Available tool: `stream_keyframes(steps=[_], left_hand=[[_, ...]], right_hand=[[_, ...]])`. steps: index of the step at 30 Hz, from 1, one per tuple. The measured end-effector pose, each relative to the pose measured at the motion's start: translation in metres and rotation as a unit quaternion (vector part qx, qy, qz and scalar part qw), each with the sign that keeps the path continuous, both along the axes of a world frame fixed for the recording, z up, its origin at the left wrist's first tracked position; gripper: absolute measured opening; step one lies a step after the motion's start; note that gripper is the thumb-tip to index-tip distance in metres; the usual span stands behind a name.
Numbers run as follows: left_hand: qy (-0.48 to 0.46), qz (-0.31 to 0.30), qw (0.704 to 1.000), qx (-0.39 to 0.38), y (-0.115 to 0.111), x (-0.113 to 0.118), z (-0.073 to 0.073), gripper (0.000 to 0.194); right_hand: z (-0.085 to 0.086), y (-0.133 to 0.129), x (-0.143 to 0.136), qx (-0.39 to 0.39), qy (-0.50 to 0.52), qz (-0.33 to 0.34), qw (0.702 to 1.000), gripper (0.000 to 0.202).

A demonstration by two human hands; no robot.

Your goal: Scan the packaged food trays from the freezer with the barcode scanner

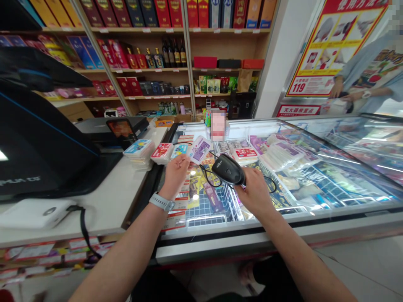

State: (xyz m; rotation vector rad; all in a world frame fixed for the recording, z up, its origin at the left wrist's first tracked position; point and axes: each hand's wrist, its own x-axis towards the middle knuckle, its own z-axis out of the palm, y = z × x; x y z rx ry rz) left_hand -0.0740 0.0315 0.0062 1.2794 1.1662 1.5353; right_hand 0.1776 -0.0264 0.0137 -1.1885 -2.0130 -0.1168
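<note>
My left hand (pixel 178 171), with a pale watch on its wrist, pinches a flat white pack with a purple print (pixel 200 149) by its near edge, above the glass freezer top. My right hand (pixel 256 191) is wrapped round the handle of a black barcode scanner (pixel 227 168). The scanner's head points at the pack from the right, a small gap apart. Its black cable (pixel 271 184) loops over the glass. Beside the held pack lie a blue pack (pixel 179 151) and a red pack stack (pixel 161 152). Another red pack stack (pixel 246 155) sits behind the scanner.
A blue-topped pack stack (pixel 138 152) stands on the white counter (pixel 107 209) at left, near a phone (pixel 121 129) and a black checkout terminal (pixel 37 134). Clear purple-labelled packs (pixel 285 153) lie on the chest freezer (pixel 252 243). Another person (pixel 371 79) stands far right.
</note>
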Motion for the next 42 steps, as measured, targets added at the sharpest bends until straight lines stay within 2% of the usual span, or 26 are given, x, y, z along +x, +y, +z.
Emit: stream_keyframes(steps=[6,18,21,24,26,29,32,35,38,42], left_hand=[[0.011,0.012,1.000,0.014,0.002,-0.007,0.001,0.034],[0.044,0.006,0.999,0.023,-0.003,-0.002,0.003,0.039],[0.059,0.029,0.997,0.026,-0.001,-0.004,0.001,0.038],[0.075,0.078,0.993,0.037,-0.001,-0.010,0.002,0.039],[0.142,0.132,0.979,0.068,-0.003,-0.016,0.006,0.039],[0.301,0.187,0.924,0.141,-0.005,-0.025,0.015,0.035],[0.391,0.183,0.887,0.165,-0.003,-0.030,0.020,0.032],[0.463,0.182,0.854,0.154,0.003,-0.032,0.017,0.027],[0.489,0.171,0.842,0.152,0.008,-0.032,0.011,0.021],[0.505,0.150,0.835,0.162,0.004,-0.016,0.010,0.029]], right_hand=[[0.002,-0.001,0.000,-0.014,0.007,-0.001,1.000,0.024],[0.001,-0.001,-0.001,-0.008,0.002,-0.015,1.000,0.023],[0.001,0.000,0.000,-0.005,0.005,-0.014,1.000,0.024],[0.000,0.000,0.000,-0.002,0.000,-0.004,1.000,0.026],[0.000,0.000,0.000,0.001,-0.007,-0.004,1.000,0.027],[0.000,-0.001,0.000,0.001,-0.015,-0.013,1.000,0.029],[0.000,-0.002,-0.001,-0.003,-0.014,-0.015,1.000,0.029],[0.000,-0.003,0.000,-0.004,-0.008,-0.018,1.000,0.028],[0.000,-0.002,0.001,-0.002,0.000,-0.024,1.000,0.029],[-0.001,-0.001,0.003,0.013,0.025,-0.058,0.998,0.028]])
